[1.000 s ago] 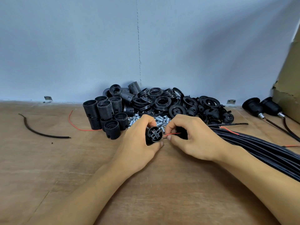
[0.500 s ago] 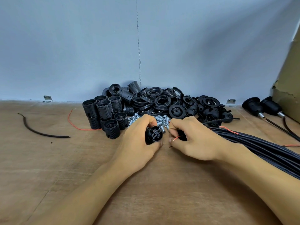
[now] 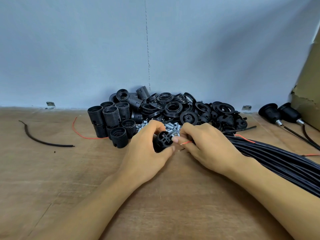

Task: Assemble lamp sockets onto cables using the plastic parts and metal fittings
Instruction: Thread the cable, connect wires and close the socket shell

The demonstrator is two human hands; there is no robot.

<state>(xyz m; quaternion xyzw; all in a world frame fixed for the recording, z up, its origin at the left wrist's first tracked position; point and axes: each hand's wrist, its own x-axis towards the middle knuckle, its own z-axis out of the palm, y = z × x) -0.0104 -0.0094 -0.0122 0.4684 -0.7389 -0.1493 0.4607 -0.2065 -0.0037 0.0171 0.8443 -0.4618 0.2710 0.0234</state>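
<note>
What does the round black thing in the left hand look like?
The round black plastic socket piece is a short cylinder held on its side, its end facing the camera with a cross-shaped insert and slots. The left hand grips it, fingers curled over the top, thumb underneath. The right hand, pinching a thin red wire, seems to touch its edge.

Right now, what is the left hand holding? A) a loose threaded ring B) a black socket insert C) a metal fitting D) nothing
B: the left hand grips the black socket insert, its terminal face turned toward the right hand, which pinches the red wire.
</note>
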